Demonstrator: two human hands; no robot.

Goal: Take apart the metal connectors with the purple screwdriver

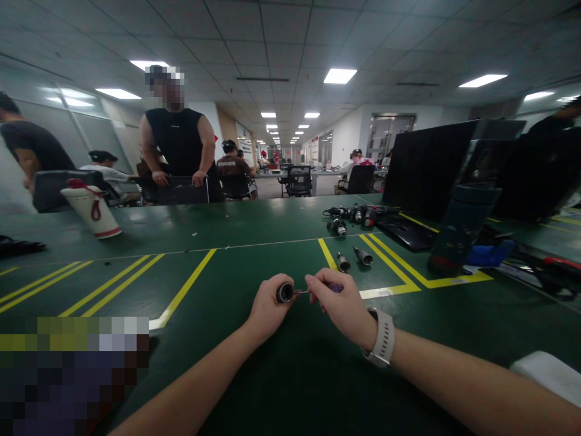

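My left hand (267, 307) is closed around a dark hollow cylindrical part (284, 293), its round open end facing me. In my right hand (334, 300) is a small screwdriver with a purple handle (336, 288). Its thin shaft points left and reaches the side of the cylinder; whether the tip sits in a screw is too small to tell. A pale watch (382, 338) is on my right wrist. Just beyond that hand, two metal cylindrical shells (344, 263) lie on the green table (254, 260), open ends toward me.
Several dark metal parts (357, 214) lie farther back. At right stand a dark bottle (458, 236) and a black monitor (426, 169), with a blue item (490, 253) beside them. A white tumbler (94, 212) stands far left. A person (177, 142) stands across the table.
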